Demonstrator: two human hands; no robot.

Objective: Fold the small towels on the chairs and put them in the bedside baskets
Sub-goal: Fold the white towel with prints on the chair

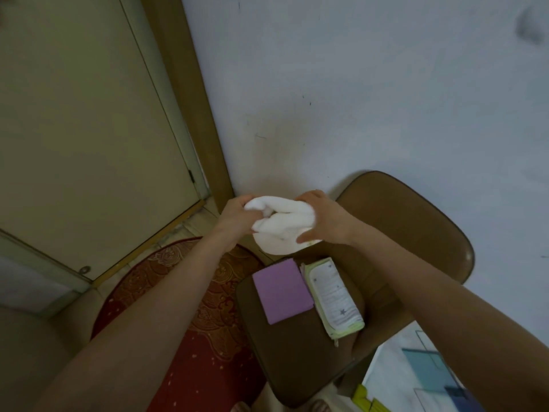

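Two hands grip one bunched white towel (282,224) above the brown chair (410,227): left hand (237,217) clutching at 9 o'clock, right hand (325,218) at 3; purple towel (282,291) and star-print towel (334,298) lie folded on the seat

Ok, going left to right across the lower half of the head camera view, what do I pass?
Red patterned rug → purple folded towel → star-print folded towel with a green edge, both lying side by side on the brown chair seat → light blue patterned fabric at the lower right.
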